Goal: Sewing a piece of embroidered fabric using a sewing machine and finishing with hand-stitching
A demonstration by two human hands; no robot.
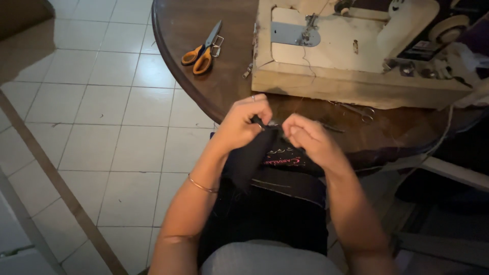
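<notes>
Item: dark fabric piece [265,168], black, with pink and white embroidered lettering near its upper edge. It lay at centre frame, draped over the person's lap and raised at its top edge between both hands, just in front of the near rim of the surface.

Left hand [244,122]: fingers pressed together, pinching the upper left edge of the fabric; a ring showed on one finger and a thin bangle [201,186] sat on the wrist.

Right hand [305,135]: fingers curled and closed, pinching the upper right edge of the fabric, close beside the left hand. Whether it held anything else could not be told.

Surface [193,56]: round, dark brown wood, upper centre of the frame.

Sewing machine [356,46]: cream-coloured, on a pale base, upper right, with a thread running down from its needle area towards the hands.

Scissors, orange-handled [202,50]: upper centre-left on the surface, well apart from the hands.

Small metal snips [359,109]: on the surface just below the machine base, right of centre.

Floor [91,117]: pale square tiles, left half of the frame.
</notes>
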